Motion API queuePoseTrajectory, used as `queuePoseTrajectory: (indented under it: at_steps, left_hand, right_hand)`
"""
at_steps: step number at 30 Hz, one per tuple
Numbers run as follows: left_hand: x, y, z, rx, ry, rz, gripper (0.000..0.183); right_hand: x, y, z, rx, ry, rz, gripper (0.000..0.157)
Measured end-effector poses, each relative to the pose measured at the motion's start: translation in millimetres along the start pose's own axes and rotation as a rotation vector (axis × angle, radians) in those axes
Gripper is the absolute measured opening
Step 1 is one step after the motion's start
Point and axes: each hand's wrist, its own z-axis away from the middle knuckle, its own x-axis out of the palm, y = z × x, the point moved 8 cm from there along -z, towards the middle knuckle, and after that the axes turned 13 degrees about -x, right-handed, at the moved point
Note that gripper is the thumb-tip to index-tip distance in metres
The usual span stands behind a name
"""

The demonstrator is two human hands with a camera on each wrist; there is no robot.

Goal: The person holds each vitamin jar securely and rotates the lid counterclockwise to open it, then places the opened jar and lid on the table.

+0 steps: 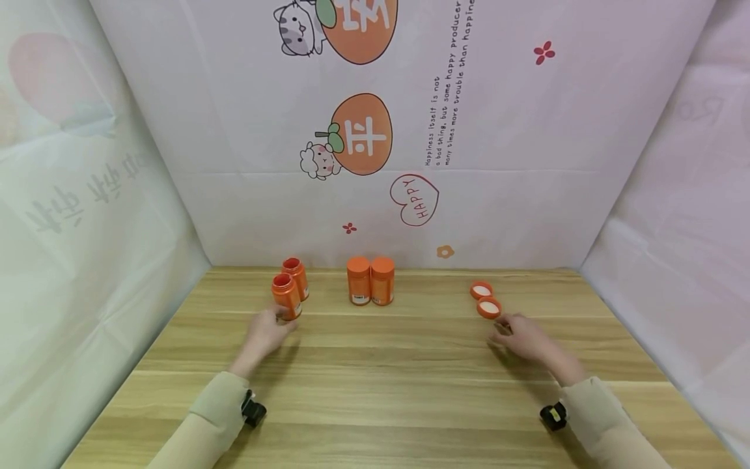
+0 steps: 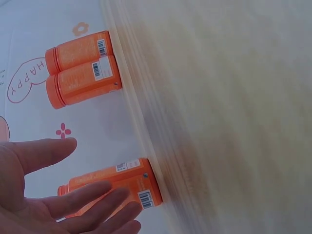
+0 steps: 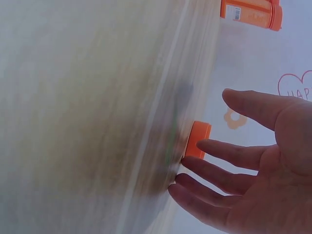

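Two uncapped orange bottles stand at the left, a front one point(image 1: 286, 298) and one behind it point(image 1: 299, 280). Close to the front bottle is my left hand point(image 1: 266, 332); in the left wrist view its thumb is spread from the straight fingers, which overlap the bottle point(image 2: 139, 183). On the right, two orange lids, a rear one point(image 1: 482, 290) and a nearer one point(image 1: 489, 308), lie with their white insides up. My right hand point(image 1: 523, 337) is just in front of the nearer lid, its fingers extended and apart, with fingertips overlapping an orange lid point(image 3: 197, 136) in the right wrist view.
Two capped orange bottles, a left one point(image 1: 359, 281) and a right one point(image 1: 383, 281), stand side by side at the back middle. Behind the wooden table point(image 1: 375, 384) rises a printed white sheet point(image 1: 258, 195), with white sheets on both sides too.
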Motion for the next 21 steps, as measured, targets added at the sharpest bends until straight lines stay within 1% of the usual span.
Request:
queuePoseTrajectory:
  at_steps: [9, 13, 21]
  left_hand:
    - [8.3, 5.9, 1.1, 0.01, -0.04, 0.004, 0.045]
    - [13.5, 7.8, 0.6, 0.014, -0.069, 0.004, 0.047]
    - [25.1, 15.6, 1.3, 0.05, -0.135, -0.018, 0.051]
  right_hand:
    - [5.5, -10.5, -3.6, -0.029, -0.011, 0.057, 0.05]
    - [7.8, -16.6, -4.8, -0.035, -0.009, 0.067, 0.05]
    - [12.0, -27.2, -8.8, -0.059, -0.004, 0.078, 0.05]
